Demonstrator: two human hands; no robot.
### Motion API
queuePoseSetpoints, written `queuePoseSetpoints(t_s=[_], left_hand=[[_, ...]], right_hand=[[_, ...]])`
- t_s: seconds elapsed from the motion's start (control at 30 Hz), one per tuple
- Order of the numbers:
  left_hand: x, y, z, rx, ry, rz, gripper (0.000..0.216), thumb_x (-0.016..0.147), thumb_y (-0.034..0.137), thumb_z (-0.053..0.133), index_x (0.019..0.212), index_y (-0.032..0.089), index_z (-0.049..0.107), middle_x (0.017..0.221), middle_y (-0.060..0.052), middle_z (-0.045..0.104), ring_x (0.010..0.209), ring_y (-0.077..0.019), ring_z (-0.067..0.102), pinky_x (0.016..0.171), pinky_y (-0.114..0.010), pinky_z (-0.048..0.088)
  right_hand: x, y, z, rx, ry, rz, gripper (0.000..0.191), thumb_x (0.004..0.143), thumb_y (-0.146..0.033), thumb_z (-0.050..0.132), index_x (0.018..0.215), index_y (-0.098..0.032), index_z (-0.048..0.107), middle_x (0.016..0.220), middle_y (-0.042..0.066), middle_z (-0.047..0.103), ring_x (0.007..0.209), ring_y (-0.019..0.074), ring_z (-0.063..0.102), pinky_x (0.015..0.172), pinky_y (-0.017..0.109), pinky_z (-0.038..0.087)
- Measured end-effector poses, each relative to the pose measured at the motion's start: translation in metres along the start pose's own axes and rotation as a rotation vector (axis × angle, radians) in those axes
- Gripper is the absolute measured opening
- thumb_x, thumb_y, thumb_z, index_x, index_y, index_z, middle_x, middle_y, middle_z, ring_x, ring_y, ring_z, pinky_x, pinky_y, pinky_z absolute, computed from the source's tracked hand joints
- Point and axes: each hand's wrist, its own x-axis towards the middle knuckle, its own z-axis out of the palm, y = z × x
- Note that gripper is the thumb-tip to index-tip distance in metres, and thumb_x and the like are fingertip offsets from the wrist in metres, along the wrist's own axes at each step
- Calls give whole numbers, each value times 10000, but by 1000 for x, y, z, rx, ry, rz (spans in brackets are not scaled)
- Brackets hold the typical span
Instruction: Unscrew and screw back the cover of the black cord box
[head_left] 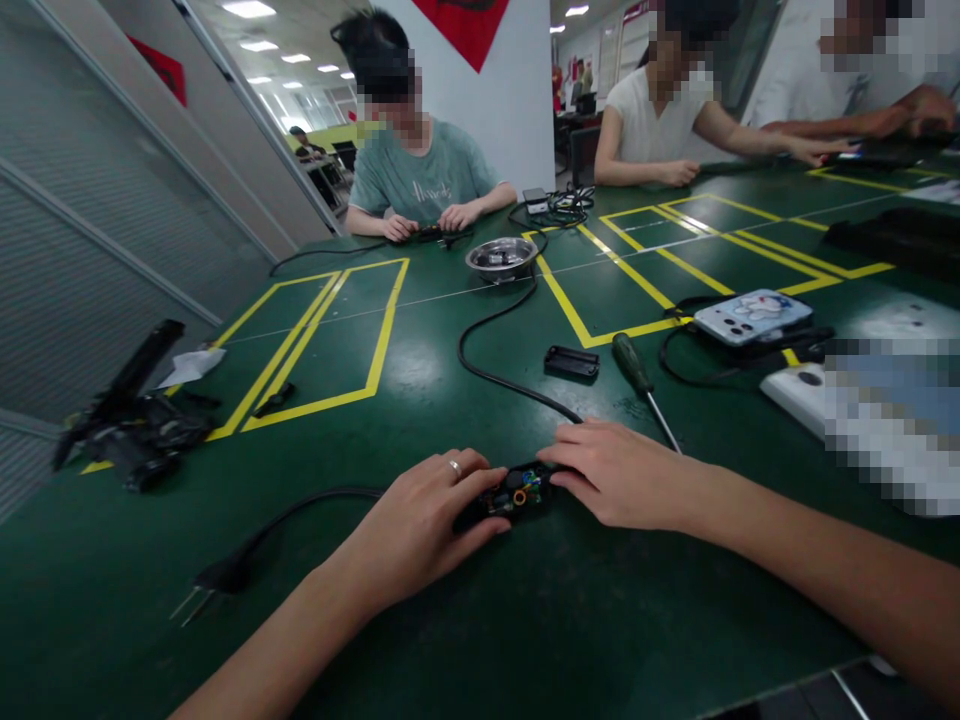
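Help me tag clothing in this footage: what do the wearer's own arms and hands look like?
The left hand is ungloved, with a slim silver-coloured ring on one finger. The right hand is also ungloved, with no ring visible. The left forearm and right forearm are bare as far as they show, without sleeve, watch or bracelet.

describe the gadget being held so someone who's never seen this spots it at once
On the green table, find the left hand, wearing a silver ring, and the right hand facing it. Between their fingertips sits a small open black housing. Its exposed circuitry, with an orange ring-shaped part, sets it apart from the plain black shell beside the screwdriver.
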Motion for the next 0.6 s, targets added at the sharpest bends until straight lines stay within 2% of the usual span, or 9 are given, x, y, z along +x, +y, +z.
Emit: queuePoseSetpoints(t_s=[0.1,0.2,0.4,0.6], left_hand=[[-1,0,3,37,13,25,399,943,385,522,1314,237,519,1188,-90,595,999,-220,606,857,-398,528],[-2,-1,7,59,25,44,380,958,334,501,1331,262,512,1220,-80,591,1014,-218,606,860,-398,525],[-2,1,6,24,27,35,346,951,323,511,1289,268,554,1198,-76,600,1000,-210,618,827,-365,539],[4,0,-1,105,64,52,382,917,399,564,1276,267,570,1227,-85,613,1019,-247,627,858,-429,540]], right_hand=[[-1,1,1,103,19,75,195,934,-298,522,1022,-176,644,969,67,671,859,187,609,771,349,449],[-1,4,2,119,-1,57,181,938,-297,525,908,-176,657,905,50,664,830,167,608,770,331,443],[0,4,1,47,-11,38,176,931,-299,539,889,-173,655,875,44,666,803,168,608,737,321,430],[1,4,1,86,-1,64,170,917,-311,562,900,-174,662,896,45,675,833,171,614,757,318,435]])
